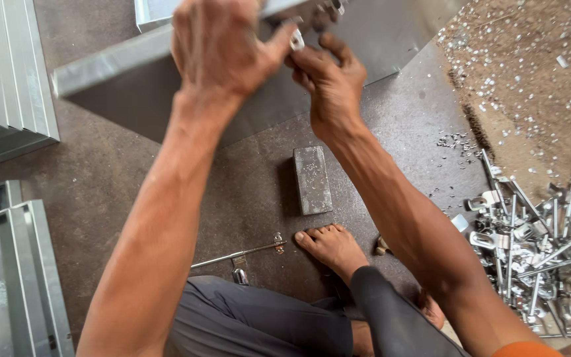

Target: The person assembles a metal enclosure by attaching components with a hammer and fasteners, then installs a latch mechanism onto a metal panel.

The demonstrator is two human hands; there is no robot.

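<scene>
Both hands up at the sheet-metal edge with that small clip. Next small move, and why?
Probably seat the small metal clip onto the sheet-metal piece: right hand pinches it at the edge while left hand grips the sheet, and it doesn't look seated yet.

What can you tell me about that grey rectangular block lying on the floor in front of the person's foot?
The grey block is a solid-looking rectangular bar, metal by its dull sheen, with a speckled, scuffed top. It lies flat on the dark floor, its long side running away from the camera, slightly angled. It sits just beyond the bare foot without touching it, and below the raised sheet-metal piece that both hands are working on. Nothing touches the block; neither hand is near it.
</scene>
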